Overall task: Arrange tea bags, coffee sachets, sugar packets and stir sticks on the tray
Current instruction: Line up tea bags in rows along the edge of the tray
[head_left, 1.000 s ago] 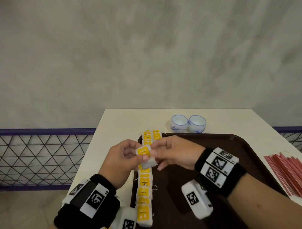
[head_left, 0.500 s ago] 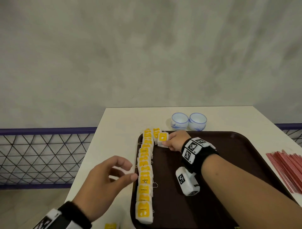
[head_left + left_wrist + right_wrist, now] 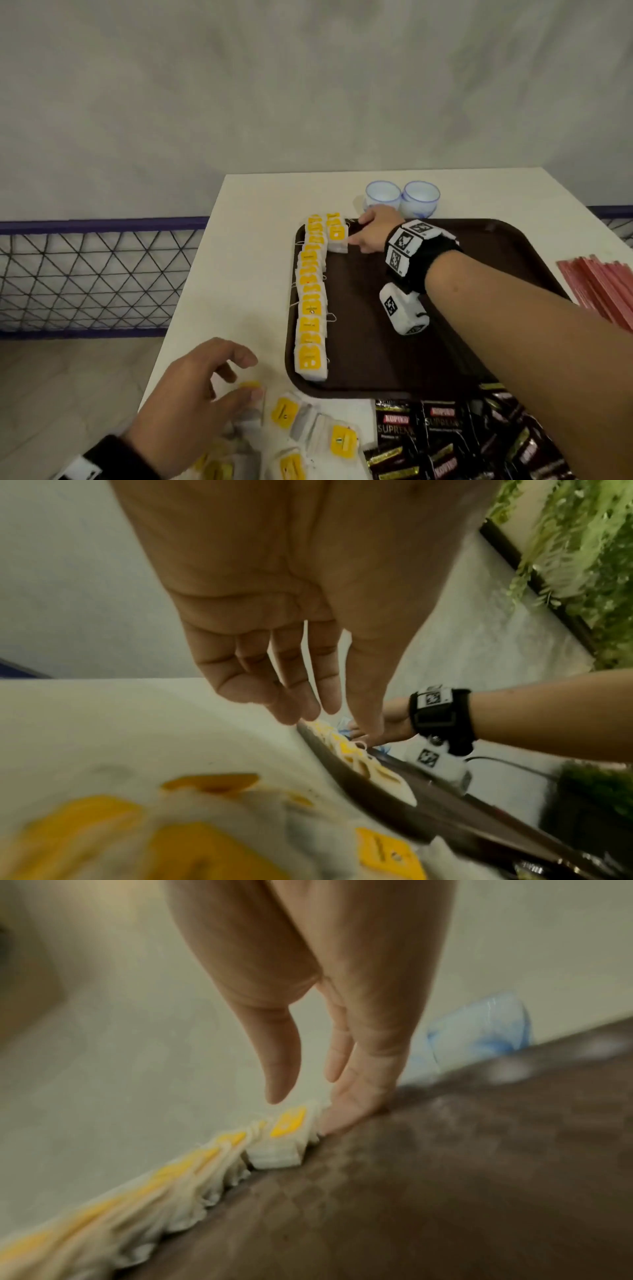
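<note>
Both hands open; right hand (image 3: 375, 230) touching tea bags (image 3: 337, 234).

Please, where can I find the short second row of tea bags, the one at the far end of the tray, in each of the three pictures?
Head: far left corner of the tray, short row, right hand touching its side.
Left wrist: not clearly visible; the left hand covers that end of the tray.
Right wrist: centre, short row, fingertips against it.
Shared landmark: the long row of tea bags beside it.
</note>
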A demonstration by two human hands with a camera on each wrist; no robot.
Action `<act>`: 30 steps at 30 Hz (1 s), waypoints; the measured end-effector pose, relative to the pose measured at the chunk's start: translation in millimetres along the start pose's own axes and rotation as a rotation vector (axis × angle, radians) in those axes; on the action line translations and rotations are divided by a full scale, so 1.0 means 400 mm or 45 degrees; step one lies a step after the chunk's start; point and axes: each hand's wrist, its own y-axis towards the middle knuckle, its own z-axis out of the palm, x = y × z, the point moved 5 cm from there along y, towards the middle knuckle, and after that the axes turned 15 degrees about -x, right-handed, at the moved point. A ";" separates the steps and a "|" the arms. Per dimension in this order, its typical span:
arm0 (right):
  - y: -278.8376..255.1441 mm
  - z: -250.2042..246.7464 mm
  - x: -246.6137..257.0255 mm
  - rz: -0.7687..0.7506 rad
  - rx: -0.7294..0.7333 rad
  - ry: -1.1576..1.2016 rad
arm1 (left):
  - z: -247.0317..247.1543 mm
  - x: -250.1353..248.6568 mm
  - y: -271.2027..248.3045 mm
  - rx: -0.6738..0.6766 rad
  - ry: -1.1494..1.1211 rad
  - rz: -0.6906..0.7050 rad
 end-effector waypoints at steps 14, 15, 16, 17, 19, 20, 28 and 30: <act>-0.684 0.001 -0.053 -0.755 0.588 -0.860 | 0.058 0.066 -0.102 0.205 0.333 -0.029; -0.693 0.018 -0.064 -0.774 0.570 -0.853 | 0.058 0.064 -0.108 0.195 0.290 -0.074; -0.698 0.035 -0.070 -0.803 0.560 -0.831 | 0.058 0.061 -0.115 0.184 0.257 -0.093; -0.701 0.050 -0.075 -0.834 0.560 -0.813 | 0.057 0.059 -0.119 0.165 0.239 -0.090; -0.706 0.078 -0.081 -0.886 0.585 -0.833 | 0.057 0.055 -0.126 0.135 0.249 -0.038; -0.707 0.089 -0.083 -0.911 0.588 -0.865 | 0.058 0.052 -0.130 0.125 0.259 -0.008; -0.692 0.106 -0.075 -0.916 0.550 -0.993 | 0.012 0.041 -0.165 -0.048 0.246 0.099; -0.688 0.102 -0.075 -0.873 0.551 -0.965 | 0.015 0.019 -0.182 -0.024 0.316 0.162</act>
